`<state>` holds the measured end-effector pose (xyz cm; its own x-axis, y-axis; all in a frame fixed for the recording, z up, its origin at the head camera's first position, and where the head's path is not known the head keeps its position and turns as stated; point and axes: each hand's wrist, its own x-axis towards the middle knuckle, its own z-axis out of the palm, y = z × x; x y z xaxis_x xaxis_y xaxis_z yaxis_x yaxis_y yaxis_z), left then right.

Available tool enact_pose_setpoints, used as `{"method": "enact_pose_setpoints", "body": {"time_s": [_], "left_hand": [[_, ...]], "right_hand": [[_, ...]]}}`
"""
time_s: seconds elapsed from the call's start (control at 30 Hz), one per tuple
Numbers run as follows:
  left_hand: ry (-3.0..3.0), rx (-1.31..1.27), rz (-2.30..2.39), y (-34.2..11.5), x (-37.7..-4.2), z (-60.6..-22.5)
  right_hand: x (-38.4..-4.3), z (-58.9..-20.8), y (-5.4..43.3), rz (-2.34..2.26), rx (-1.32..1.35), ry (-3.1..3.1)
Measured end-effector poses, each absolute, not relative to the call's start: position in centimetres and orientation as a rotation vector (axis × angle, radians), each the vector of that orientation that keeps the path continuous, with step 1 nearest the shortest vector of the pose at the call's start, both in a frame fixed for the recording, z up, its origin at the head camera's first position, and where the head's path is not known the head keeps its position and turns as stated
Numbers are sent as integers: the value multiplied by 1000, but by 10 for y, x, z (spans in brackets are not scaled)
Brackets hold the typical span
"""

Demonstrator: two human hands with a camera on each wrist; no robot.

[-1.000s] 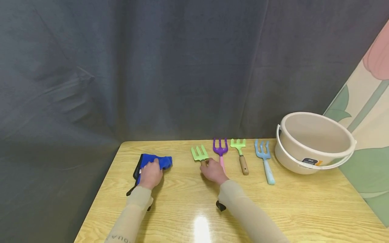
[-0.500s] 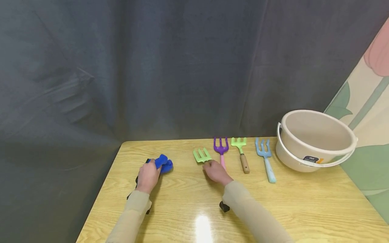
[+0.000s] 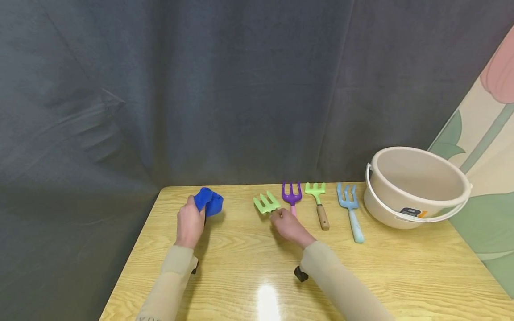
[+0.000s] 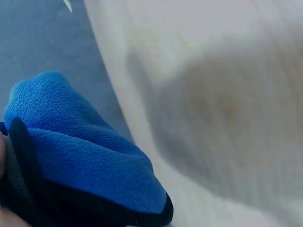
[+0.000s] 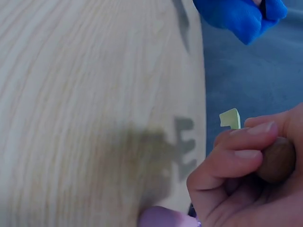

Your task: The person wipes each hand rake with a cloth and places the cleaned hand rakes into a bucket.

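Left hand (image 3: pixel 190 225) lifted, fingers (image 3: pixel 190 202) pinching blue cloth (image 3: pixel 213 204), right fingers (image 5: pixel 232 163) curled round green fork (image 3: pixel 270 206)

From here, a dark curtain (image 3: pixel 257 89) hangs beyond the right hand's fingers (image 3: pixel 276 215); a wood-grain table (image 3: pixel 241 276) lies beneath; rightward come a purple fork (image 3: pixel 292 198), wooden-handled green fork (image 3: pixel 321 215), blue fork (image 3: pixel 347 205), cream bucket (image 3: pixel 417 171) and flower-painted wall (image 3: pixel 487 236).

From the head I look forward and down at the table (image 3: pixel 229 272); both nearer wrist views share the blue cloth (image 4: pixel 90 156).
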<state>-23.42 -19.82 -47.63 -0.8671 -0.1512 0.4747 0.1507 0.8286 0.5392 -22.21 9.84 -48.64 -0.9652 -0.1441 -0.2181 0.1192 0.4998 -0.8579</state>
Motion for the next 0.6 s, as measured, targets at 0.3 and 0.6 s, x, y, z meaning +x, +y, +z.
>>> {"method": "enact_pose_setpoints", "body": {"time_s": [0.3,0.6], "left_hand": [[-2325,-65,-895,-179,-234,-441],[-2206,-234,-967,-141,-226,-409]], "right_hand": [[-212,-467,92,-1460,-94,2513],[-192,-447,87,-1581,-217,2421]]}}
